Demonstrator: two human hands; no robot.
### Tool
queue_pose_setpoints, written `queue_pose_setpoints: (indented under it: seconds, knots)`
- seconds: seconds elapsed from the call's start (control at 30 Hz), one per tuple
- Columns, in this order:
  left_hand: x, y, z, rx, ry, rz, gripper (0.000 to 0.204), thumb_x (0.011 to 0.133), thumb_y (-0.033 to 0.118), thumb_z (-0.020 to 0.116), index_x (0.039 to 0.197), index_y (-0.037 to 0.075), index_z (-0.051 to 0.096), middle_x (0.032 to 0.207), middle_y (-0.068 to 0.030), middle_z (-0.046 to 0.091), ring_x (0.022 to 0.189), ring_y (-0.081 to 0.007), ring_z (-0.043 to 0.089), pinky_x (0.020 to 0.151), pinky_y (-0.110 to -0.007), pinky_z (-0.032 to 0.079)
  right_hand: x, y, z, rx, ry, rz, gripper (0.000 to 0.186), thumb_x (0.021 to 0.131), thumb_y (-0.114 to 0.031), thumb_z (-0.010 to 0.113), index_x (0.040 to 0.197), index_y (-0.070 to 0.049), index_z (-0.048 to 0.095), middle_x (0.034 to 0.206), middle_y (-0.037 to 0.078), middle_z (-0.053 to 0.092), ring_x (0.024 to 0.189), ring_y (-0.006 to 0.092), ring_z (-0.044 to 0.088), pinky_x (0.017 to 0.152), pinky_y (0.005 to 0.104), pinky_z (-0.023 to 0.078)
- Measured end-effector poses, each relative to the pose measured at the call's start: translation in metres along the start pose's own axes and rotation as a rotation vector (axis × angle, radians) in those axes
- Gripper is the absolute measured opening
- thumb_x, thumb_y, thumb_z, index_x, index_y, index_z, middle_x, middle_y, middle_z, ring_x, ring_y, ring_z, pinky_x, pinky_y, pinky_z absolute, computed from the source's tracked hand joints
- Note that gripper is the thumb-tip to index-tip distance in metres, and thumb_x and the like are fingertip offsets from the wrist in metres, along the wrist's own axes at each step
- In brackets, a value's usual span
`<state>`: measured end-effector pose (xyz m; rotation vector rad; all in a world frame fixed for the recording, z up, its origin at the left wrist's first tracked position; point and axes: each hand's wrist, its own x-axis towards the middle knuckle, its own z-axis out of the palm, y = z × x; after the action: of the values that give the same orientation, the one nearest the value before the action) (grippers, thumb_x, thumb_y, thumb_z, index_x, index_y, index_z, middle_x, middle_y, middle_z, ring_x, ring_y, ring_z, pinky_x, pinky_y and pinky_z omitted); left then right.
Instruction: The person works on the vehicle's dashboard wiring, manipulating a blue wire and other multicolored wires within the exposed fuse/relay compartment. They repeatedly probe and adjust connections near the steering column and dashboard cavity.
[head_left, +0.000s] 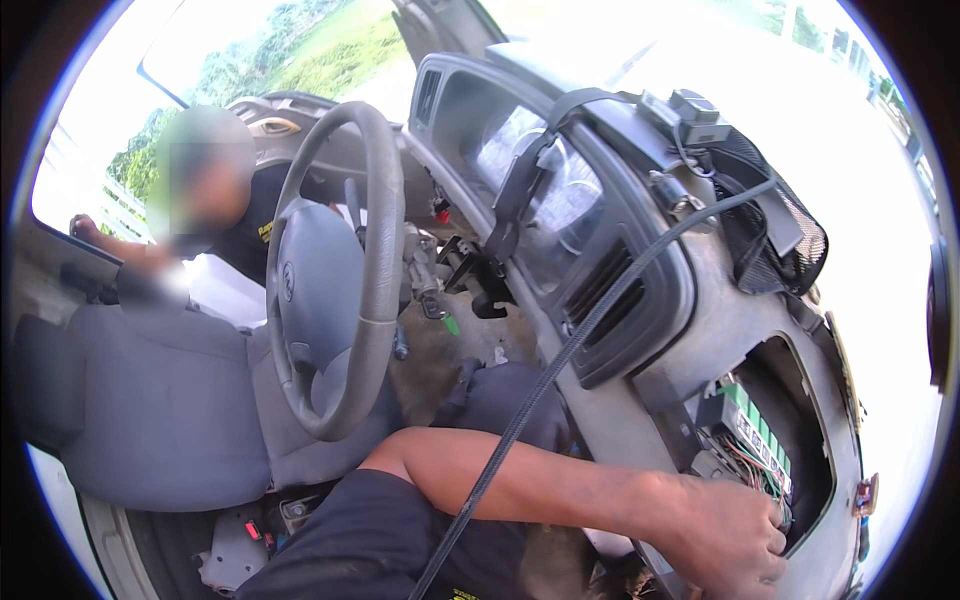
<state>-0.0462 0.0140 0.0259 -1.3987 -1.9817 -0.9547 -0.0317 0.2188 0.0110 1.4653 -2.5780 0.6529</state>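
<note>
My left hand (722,530) is at the lower right, at the bottom edge of a rectangular opening in the grey dashboard (655,410). Its fingers curl down and look closed, but their tips and whatever they may hold are hidden. Just above the knuckles is a control unit (748,425) with green connectors, set inside the opening. A bundle of thin coloured wires (765,475) and a grey plug (712,463) hang below it, close to the hand. A dark braided cord (560,362) runs diagonally across the view, passing in front of my left forearm. My right hand does not show.
To the left stand the steering wheel (385,240) and a grey seat (170,400). Another person (255,215) leans in at the far door. A black mesh pouch (790,230) and small devices (690,115) sit on the dashboard top. Keys with a green tag (450,324) hang by the column.
</note>
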Motion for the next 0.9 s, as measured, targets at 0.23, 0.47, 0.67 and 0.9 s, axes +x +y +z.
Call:
queue_pose_setpoints:
  seconds: [0.23, 0.47, 0.67, 0.9]
  knots:
    - [0.006, 0.001, -0.011, -0.003, 0.068, 0.017, 0.023, 0.106, 0.036, 0.072, 0.099, 0.014, 0.072, 0.090, -0.0038, 0.076, 0.092, -0.0265, 0.081, 0.084, -0.048, 0.064, 0.010, 0.010, 0.015, 0.001, -0.004, -0.052, 0.056, 0.087, -0.004, 0.079, 0.142, -0.008, 0.081, 0.086, 0.012, 0.074, 0.071, 0.0328, 0.070, 0.068, 0.0472, 0.056]
    - [0.011, 0.008, -0.002, -0.473, 0.028, -0.181, 0.029, 0.113, 0.028, 0.065, 0.108, 0.003, 0.079, 0.098, -0.0160, 0.082, 0.093, -0.0349, 0.081, 0.086, -0.049, 0.066, 0.012, 0.016, 0.018, 0.002, -0.015, -0.051, 0.055, 0.087, -0.005, 0.080, 0.141, -0.008, 0.081, 0.085, 0.010, 0.074, 0.070, 0.0312, 0.069, 0.067, 0.0461, 0.055]
    - [0.012, 0.010, 0.006, -0.513, -0.031, -0.197, 0.028, 0.110, 0.027, 0.066, 0.107, 0.003, 0.080, 0.099, -0.0166, 0.082, 0.094, -0.0353, 0.081, 0.088, -0.049, 0.065, 0.008, 0.021, 0.019, 0.004, -0.016, -0.056, 0.054, 0.087, -0.006, 0.080, 0.141, -0.007, 0.081, 0.084, 0.009, 0.073, 0.069, 0.0299, 0.069, 0.067, 0.0451, 0.054]
    - [0.007, 0.016, 0.009, -0.567, -0.042, -0.230, 0.026, 0.108, 0.026, 0.067, 0.106, 0.003, 0.079, 0.099, -0.0157, 0.082, 0.095, -0.0348, 0.080, 0.089, -0.049, 0.065, 0.007, 0.027, 0.021, 0.016, -0.017, -0.061, 0.053, 0.087, -0.008, 0.080, 0.140, -0.007, 0.081, 0.083, 0.008, 0.073, 0.068, 0.0283, 0.068, 0.066, 0.0440, 0.054]
